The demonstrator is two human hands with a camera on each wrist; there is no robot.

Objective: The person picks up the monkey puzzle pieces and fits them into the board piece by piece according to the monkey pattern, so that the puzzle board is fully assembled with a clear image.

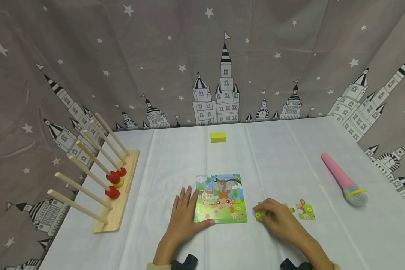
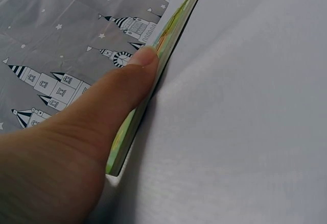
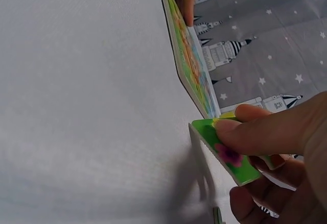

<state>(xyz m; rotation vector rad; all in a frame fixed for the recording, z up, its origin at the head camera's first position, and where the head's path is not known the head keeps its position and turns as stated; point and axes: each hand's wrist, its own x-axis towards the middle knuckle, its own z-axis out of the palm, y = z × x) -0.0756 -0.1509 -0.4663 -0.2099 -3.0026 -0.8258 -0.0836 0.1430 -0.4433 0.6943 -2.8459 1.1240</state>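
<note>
Filling the puzzle (image 1: 221, 200) seems underway: right hand (image 1: 283, 221) pinches a piece (image 3: 228, 156), straight-fingered left hand (image 1: 183, 220) touches the puzzle; next needs careful aligning.

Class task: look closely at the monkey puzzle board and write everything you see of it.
The monkey puzzle board is flat and roughly square, with a thin, stiff-looking edge; perhaps wood or card. Seams cross its picture: an upside-down brown monkey, a small house, blue sky, green grass and flowers. It lies picture-up on the white tablecloth. The left hand touches it, forefinger at its left side, thumb at the near edge. Whether every piece is in place is unclear.
</note>
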